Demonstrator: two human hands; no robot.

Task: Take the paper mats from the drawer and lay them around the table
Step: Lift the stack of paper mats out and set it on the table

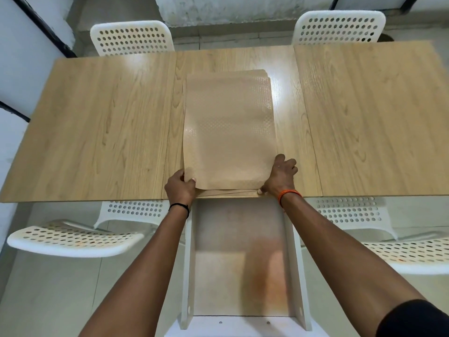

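A stack of brown paper mats [228, 127] lies on the middle of the wooden table [97, 132], its near end at the table's front edge. My left hand [181, 187] grips the stack's near left corner, thumb on top. My right hand [280, 176] pinches the near right corner, where the top mat lifts slightly off those beneath. Below the table edge the white drawer [239, 259] is pulled out toward me, and its brown bottom is bare.
Two white perforated chairs [132, 37] [340, 26] stand at the table's far side. Two more [75, 237] [398, 249] sit on either side of the drawer at the near side. White walls with black frames close in on the left.
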